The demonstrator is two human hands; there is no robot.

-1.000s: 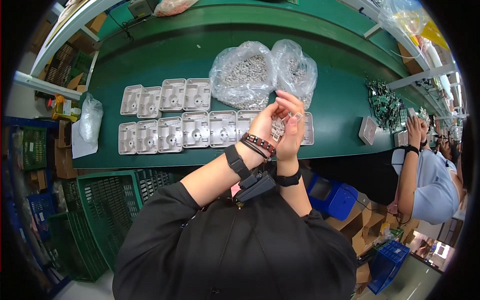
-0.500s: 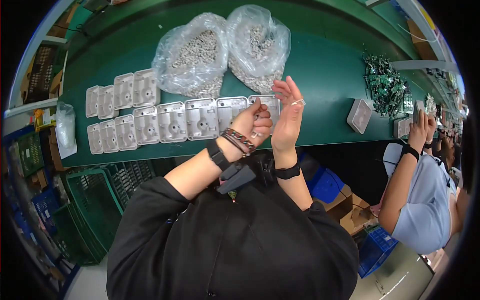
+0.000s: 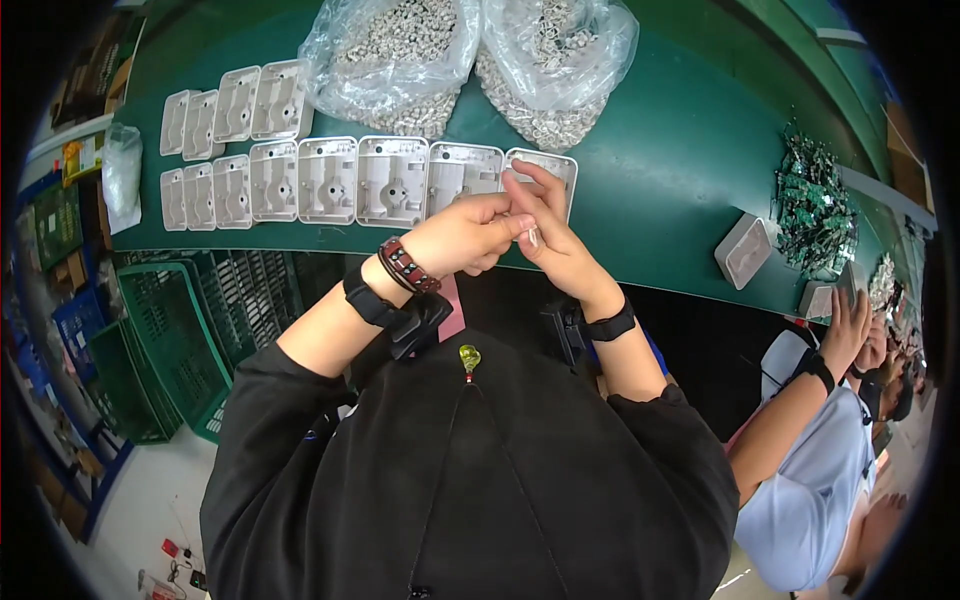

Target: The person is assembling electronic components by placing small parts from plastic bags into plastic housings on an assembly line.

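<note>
My left hand is closed, fingers curled, its thumb pressed against my right hand at the front edge of the table. What its curled fingers hold is hidden. My right hand is partly bent, with a small white plastic part at its thumb where the two hands meet. Behind my hands are a light grey plastic housing and another open housing, both partly covered by my fingers. Farther back stand two clear bags, the left bag and the right bag, filled with small whitish parts.
Several similar grey housings stand in two rows to the left. On the right lie a single housing and a heap of dark green parts. A co-worker's hand is at the far right. Green crates stand below the table's left side.
My hands have come together at the table's front edge. The right hand, raised with its fingers upright before, has lowered and bent toward the left. The view has shifted too.
</note>
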